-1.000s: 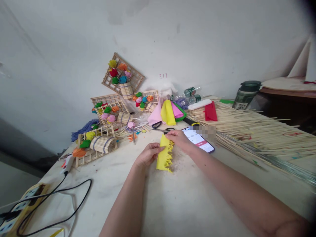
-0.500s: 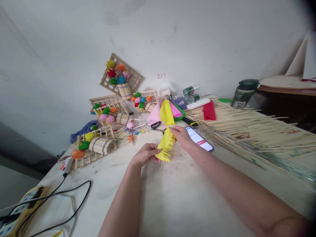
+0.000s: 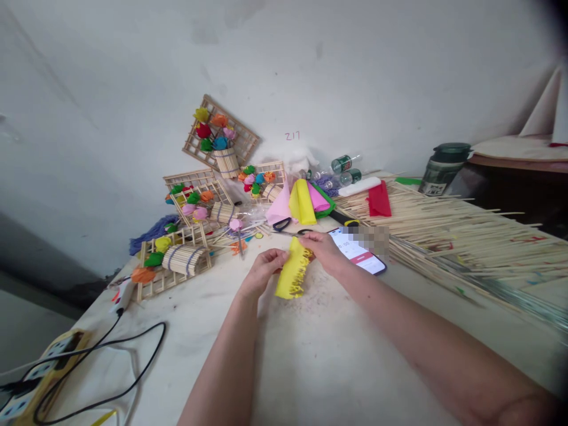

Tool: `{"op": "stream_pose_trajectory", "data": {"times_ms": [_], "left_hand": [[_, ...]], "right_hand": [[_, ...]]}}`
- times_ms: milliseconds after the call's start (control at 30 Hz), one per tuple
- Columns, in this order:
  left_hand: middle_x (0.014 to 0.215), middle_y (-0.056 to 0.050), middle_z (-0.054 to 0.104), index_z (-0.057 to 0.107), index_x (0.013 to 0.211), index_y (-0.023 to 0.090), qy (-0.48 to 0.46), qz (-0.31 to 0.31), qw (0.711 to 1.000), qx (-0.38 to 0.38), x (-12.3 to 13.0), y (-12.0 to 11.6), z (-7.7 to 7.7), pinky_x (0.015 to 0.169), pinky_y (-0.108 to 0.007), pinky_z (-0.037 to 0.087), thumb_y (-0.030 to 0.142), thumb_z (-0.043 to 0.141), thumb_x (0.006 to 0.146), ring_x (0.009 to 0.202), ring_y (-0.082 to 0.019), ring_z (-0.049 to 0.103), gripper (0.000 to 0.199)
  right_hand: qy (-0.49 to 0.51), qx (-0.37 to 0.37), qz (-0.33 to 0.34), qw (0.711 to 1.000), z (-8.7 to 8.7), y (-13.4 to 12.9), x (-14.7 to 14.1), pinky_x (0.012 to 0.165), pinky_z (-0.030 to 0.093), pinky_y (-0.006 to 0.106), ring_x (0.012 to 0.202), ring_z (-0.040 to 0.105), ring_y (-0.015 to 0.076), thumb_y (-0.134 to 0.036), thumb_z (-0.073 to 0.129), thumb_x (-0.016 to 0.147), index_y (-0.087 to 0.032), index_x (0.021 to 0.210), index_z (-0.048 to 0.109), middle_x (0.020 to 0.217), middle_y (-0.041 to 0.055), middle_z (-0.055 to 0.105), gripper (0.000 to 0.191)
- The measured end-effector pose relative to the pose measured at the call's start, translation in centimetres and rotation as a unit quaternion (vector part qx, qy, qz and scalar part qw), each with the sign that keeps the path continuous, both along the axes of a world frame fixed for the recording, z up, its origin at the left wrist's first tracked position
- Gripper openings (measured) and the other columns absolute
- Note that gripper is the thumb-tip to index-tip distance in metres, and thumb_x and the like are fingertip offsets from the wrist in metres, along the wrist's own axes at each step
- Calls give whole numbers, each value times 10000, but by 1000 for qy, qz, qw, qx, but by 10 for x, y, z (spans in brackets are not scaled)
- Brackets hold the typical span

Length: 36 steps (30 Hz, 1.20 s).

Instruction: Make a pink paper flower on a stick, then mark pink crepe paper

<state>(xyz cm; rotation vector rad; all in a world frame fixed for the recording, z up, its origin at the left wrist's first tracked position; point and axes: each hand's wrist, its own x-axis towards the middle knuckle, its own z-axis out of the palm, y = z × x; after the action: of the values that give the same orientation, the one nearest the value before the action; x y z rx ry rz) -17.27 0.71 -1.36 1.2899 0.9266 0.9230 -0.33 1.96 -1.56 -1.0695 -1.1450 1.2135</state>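
A strip of yellow crepe paper (image 3: 291, 272) with a fringed right edge hangs slanting between both hands over the table. My right hand (image 3: 322, 248) pinches its top end. My left hand (image 3: 266, 266) has its fingers closed on the strip's upper left edge. Just behind the hands lie black-handled scissors (image 3: 282, 225), partly hidden. A lit phone (image 3: 361, 257) lies beside my right hand, under the wrist. Folded yellow paper (image 3: 302, 204) and pink paper (image 3: 278, 207) rest behind the scissors.
Bamboo lattices with paper flowers (image 3: 222, 133) stand at the back left. Thin sticks (image 3: 444, 231) cover the right side, near a green-lidded bottle (image 3: 445, 168). Red paper (image 3: 378, 199) lies on them. A power strip (image 3: 44, 373) and black cable (image 3: 133, 387) are at front left.
My left hand has moved up along the strip, from its lower end to near its top. The strip's lower end now hangs free, and its fringe faces right.
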Motion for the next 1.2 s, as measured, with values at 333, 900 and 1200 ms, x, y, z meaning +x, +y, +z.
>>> {"op": "stream_pose_trajectory", "data": {"times_ms": [333,900,1200], "left_hand": [[681,-3,596,630,740,145,-16,90,989,119,9,1,8,605,-203,383,391,653,652,634,-98,509,263],[624,-58,649,595,694,113,66,-61,996,-29,-23,0,5,616,-255,467,334,679,629,586,-153,616,246],[598,-24,638,513,653,148,-84,64,993,-48,-24,9,-11,512,-255,477,247,663,590,523,-143,597,191]], "right_hand": [[-27,100,8,995,14,-9,-2,519,349,200,546,441,82,-339,619,640,-153,642,624,565,-40,510,186],[85,-41,-156,983,7,10,9,314,426,213,460,510,114,-333,605,584,-158,680,561,579,-10,553,205],[59,-53,-126,989,-8,5,0,399,481,255,594,560,157,-308,570,621,-161,711,548,670,29,582,174]]}}
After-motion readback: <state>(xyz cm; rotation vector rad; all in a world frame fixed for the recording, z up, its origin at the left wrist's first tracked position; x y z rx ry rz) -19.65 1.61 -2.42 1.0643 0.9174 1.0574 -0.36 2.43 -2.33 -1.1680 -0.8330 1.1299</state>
